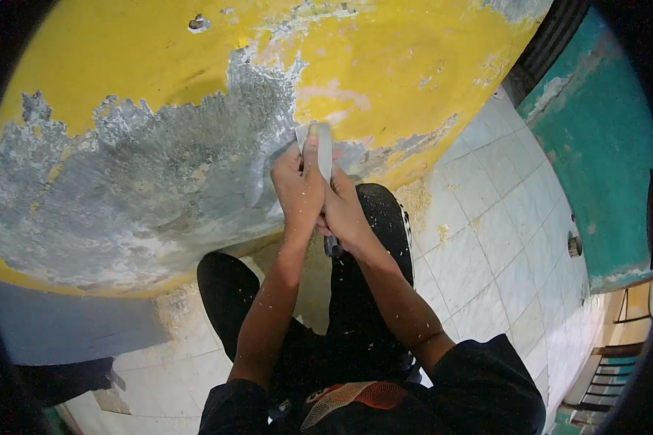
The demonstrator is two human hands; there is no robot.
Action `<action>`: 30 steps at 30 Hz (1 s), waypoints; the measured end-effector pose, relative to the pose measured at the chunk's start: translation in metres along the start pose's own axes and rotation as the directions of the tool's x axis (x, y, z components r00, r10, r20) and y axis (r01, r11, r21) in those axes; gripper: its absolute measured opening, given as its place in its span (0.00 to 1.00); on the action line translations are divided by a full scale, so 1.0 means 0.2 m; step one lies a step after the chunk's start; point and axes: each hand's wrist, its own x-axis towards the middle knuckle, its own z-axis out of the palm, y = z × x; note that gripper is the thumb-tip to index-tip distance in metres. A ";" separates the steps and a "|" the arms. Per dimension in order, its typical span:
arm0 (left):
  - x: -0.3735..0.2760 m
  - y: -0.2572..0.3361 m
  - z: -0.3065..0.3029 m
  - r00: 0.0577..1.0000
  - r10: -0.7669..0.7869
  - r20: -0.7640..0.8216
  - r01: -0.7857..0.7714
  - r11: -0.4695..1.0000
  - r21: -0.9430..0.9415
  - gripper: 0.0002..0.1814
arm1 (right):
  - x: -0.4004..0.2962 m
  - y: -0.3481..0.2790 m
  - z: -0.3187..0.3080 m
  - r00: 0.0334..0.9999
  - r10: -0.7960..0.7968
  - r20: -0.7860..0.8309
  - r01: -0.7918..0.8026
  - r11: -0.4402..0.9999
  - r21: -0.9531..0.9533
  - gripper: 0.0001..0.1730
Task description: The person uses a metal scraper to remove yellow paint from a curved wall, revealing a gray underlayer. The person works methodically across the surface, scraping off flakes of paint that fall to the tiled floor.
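Both my hands are on a paint scraper, a putty knife with a wide metal blade [324, 155] and a dark handle [333, 247]. My left hand [299, 187] presses a finger along the blade. Lower down, my right hand [347, 209] wraps the handle, whose end sticks out below the palm. The blade's edge is at the wall, where yellow paint [381, 92] borders bare grey plaster [196, 141]. Most of the handle is hidden by my fingers. Small paint flakes speckle my forearms and trousers.
My bent knees [378, 212] are close to the wall's base. Pale floor tiles [484, 228] carry yellow scrapings [416, 201] along the wall. A green wall [593, 136] stands on the right, with a short pipe stub [574, 244] near its foot. A hole [198, 23] pits the yellow wall.
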 end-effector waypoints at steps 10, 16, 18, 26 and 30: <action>0.01 -0.02 0.03 1.000 -0.003 -0.031 0.004 1.000 0.031 0.21 | 0.03 0.00 -0.02 1.000 0.001 -0.010 -0.002 0.998 -0.064 0.18; -0.04 0.01 0.03 0.997 -0.013 -0.074 0.005 0.995 -0.099 0.22 | 0.02 0.05 -0.04 0.999 -0.043 -0.023 0.039 0.990 -0.133 0.19; -0.03 0.00 0.05 0.995 0.045 -0.093 -0.050 0.997 -0.054 0.23 | 0.03 0.02 -0.06 0.999 -0.031 0.007 0.032 0.987 -0.156 0.19; -0.01 -0.02 0.02 0.993 -0.002 -0.120 -0.015 0.990 -0.139 0.24 | 0.05 0.01 0.00 0.998 -0.065 0.024 0.067 0.995 -0.074 0.15; 0.09 0.30 -0.02 0.982 0.163 -0.091 -0.146 0.975 0.168 0.22 | 0.10 -0.16 0.06 0.989 -0.143 0.037 0.143 0.990 0.014 0.13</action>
